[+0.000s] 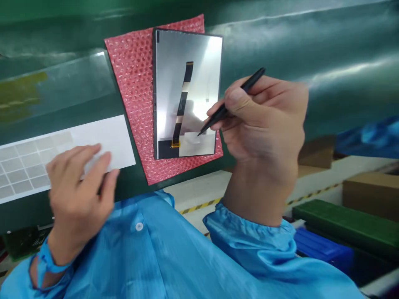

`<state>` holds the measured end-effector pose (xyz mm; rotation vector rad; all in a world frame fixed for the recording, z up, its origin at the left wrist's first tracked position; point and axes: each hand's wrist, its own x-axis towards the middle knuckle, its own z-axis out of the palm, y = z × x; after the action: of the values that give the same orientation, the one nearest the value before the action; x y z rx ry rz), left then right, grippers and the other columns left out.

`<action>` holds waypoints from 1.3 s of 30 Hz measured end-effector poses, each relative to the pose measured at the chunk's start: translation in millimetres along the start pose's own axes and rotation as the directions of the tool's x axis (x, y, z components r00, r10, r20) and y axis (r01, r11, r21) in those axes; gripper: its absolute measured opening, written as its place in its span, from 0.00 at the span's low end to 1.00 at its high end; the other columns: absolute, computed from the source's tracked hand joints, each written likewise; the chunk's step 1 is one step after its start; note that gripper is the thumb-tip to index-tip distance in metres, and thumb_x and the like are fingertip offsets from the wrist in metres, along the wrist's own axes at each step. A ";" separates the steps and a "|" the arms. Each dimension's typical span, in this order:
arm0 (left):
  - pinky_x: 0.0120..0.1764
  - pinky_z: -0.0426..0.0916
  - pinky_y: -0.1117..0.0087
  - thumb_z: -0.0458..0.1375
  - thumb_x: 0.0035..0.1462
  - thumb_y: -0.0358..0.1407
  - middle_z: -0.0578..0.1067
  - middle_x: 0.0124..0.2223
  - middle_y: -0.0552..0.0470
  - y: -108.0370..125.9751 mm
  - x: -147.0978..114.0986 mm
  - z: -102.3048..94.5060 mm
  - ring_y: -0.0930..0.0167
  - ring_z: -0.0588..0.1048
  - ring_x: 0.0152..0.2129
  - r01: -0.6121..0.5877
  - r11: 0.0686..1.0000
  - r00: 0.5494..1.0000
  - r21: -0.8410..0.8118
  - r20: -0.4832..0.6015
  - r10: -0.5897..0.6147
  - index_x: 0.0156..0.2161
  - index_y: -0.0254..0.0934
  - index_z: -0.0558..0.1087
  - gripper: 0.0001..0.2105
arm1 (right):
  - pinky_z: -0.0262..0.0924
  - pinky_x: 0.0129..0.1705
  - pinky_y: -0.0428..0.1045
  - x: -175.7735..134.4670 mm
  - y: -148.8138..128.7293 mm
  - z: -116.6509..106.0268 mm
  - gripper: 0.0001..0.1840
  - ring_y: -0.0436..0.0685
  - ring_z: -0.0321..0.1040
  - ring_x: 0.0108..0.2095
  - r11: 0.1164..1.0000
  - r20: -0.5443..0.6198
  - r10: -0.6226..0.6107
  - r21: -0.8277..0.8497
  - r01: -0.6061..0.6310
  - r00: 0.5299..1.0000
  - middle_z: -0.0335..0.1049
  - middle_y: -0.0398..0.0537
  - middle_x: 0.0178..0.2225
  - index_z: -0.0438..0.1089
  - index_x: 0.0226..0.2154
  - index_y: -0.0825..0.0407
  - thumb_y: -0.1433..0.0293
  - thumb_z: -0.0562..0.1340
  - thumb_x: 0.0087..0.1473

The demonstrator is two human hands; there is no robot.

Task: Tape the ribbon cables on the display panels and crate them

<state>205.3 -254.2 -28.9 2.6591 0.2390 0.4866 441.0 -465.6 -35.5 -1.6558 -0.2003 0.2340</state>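
The right hand (264, 116) is closed on a black pen (224, 110), gripped between thumb and fingers, with the pen slanting down to the left. Its tip is at a pale patch near the bottom edge of the screen (168, 83); whether it touches cannot be told.

The left hand (81, 182) is loosely open, slightly blurred, its fingers bent and spread and its thumb apart from them. It is over the label sheet (116, 141), and contact with the paper is unclear. Rows of pale grey labels fill the sheet's left part; the part towards the screen is plain white. Any print on the labels is too faint to read.

The screen lies metal back up on pink bubble wrap (127, 74), which rests on the green worktop (280, 41). A dark ribbon (181, 104) runs up the back from a yellow-edged piece at the bottom; small marks on it are too tiny to read. Left of the wrap is a clear film (90, 79), with yellow tape (18, 93) beyond it. Small white print on a dark green item (34, 241) at lower left cannot be made out.
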 end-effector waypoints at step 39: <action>0.51 0.74 0.45 0.66 0.63 0.29 0.78 0.54 0.29 63.3 43.7 63.8 0.49 0.76 0.52 -0.048 0.996 0.993 -0.081 0.103 0.056 0.57 0.25 0.77 0.18 | 0.60 0.10 0.45 -6.7 6.0 -6.8 0.14 0.50 0.66 0.14 0.989 -0.102 0.098 0.123 -0.085 0.990 0.75 0.48 0.21 0.77 0.23 0.54 0.68 0.77 0.54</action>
<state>275.1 -324.4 -42.4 2.6099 0.1170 0.3629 436.3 -474.5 -40.7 -1.5568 -0.0277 0.2212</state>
